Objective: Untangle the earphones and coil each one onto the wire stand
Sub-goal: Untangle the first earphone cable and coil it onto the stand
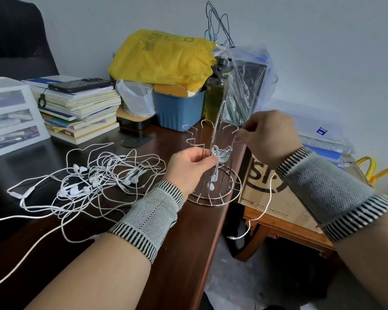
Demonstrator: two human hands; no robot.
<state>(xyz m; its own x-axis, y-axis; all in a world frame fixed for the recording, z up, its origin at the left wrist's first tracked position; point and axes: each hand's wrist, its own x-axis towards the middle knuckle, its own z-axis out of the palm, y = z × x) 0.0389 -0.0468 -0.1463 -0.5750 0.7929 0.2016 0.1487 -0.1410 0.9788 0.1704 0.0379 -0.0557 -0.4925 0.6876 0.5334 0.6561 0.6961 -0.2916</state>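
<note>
We see the plug end (pixel 233 237) hang nearest, its cable (pixel 269 193) running vertically up to the R hand (pixel 270 136), which pinches it. L hand (pixel 189 168) pinches the white coil (pixel 221 154) on the upright wire stand (pixel 213 166) at desk edge. Tangled earphones (pixel 92 177) lie left; yellow bag (pixel 164 57) behind.

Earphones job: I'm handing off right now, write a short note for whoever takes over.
Left hand pinches the started coil against the wire stand.
Right hand pinches the same cable higher up; its free end with the plug hangs off the desk edge.
Done: one earphone partly coiled, its earbuds dangling inside the stand.
Left: finish winding it, then untangle and coil the tangled pile on the desk.
</note>
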